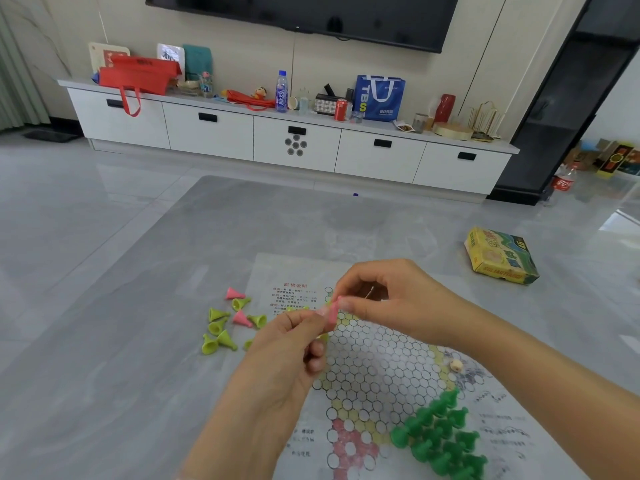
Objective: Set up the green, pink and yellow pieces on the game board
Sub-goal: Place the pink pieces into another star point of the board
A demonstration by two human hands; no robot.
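Above the game board (374,362), the left hand (287,344) and right hand (391,303) both pinch a pink piece (331,310), long axis running nine to three; loose yellow pieces (218,329) lie at nine o'clock, nearer the left.

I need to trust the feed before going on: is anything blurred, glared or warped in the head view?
Head view: the pink pieces pinched between the left hand and right hand are motion-blurred; window glare streaks the floor at right; the wide lens bows the TV cabinet; the green pieces read clearly.
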